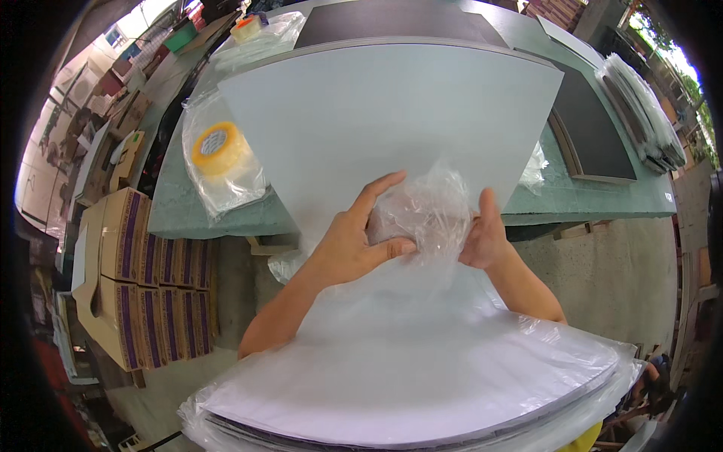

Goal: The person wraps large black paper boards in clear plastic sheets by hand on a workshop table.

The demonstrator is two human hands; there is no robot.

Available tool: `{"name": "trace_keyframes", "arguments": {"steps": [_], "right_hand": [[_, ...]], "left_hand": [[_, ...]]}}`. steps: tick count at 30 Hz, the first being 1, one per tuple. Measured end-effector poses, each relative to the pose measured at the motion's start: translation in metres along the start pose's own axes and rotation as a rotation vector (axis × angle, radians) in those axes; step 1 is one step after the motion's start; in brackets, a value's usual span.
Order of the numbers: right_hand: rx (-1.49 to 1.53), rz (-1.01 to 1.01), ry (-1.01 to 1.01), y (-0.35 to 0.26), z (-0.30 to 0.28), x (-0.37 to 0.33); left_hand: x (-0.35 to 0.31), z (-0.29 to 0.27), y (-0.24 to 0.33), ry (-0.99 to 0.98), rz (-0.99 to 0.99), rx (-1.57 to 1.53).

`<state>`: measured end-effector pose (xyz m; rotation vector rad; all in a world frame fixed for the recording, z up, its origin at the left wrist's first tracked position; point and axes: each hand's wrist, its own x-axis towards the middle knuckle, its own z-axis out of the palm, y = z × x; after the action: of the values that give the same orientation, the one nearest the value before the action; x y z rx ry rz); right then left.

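Observation:
Crumpled clear plastic film (pixel 422 215) is bunched between my two hands, above the near edge of a large pale grey board (pixel 399 105). My left hand (pixel 346 241) curls around the bunch from the left, with thumb and index finger on it. Against its right side lies my right hand (pixel 483 239), thumb pointing up; its other fingers are partly hidden behind the film. Closest to me is a stack of white sheets (pixel 407 369) wrapped in clear plastic, with my forearms beyond it.
A yellow tape roll (pixel 215 151) sits on clear plastic at the green table's (pixel 188 218) left; another roll (pixel 245 29) lies farther back. Dark boards (pixel 591 124) and a plastic-wrapped stack (pixel 644 113) are on the right. Cardboard boxes (pixel 113 316) stand at the lower left.

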<state>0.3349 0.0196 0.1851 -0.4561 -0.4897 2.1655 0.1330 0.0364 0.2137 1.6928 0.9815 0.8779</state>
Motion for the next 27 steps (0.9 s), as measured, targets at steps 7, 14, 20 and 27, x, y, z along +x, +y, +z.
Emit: {"name": "trace_keyframes", "arguments": {"steps": [7,14,20,27], "right_hand": [[-0.855,-0.181,0.133,-0.028,0.0,-0.005],[-0.603,-0.159,0.051,-0.019,0.0,0.001],[-0.557,-0.073,0.054,0.006,0.006,0.01],[0.308,-0.461,0.053,-0.049,-0.021,-0.011]], "left_hand": [[0.002,-0.037,-0.001,0.159,-0.137,0.121],[0.003,-0.032,0.0,0.225,0.126,0.432],[-0.008,0.014,0.003,0.014,0.159,-0.141],[0.002,-0.061,-0.033,0.822,0.037,-0.197]]}}
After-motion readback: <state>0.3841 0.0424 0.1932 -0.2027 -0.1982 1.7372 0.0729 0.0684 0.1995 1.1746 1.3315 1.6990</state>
